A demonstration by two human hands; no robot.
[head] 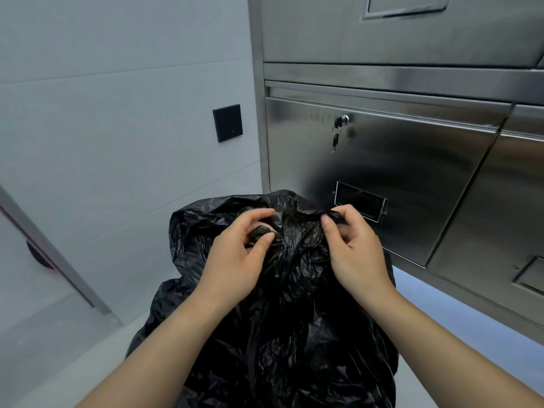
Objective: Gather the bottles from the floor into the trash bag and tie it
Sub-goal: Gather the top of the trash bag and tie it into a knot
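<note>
The crinkled black plastic trash bag [282,304] fills the lower centre of the frame. The left hand [235,260] and the right hand [353,248] each pinch a bunch of its gathered top, below the stainless steel cabinet [412,172] at upper right.

Steel cabinet [397,178] just beyond trash bag [279,319], wall [117,113] left

A: Trash bag [279,313], position?
B: Centre, before the cabinet [412,178]; left hand [235,260] and right hand [354,254] on its top, side by side.
A: Wall plate [227,122]?
B: Left of cabinet; key [335,140] hanging from its lock [342,120].
</note>
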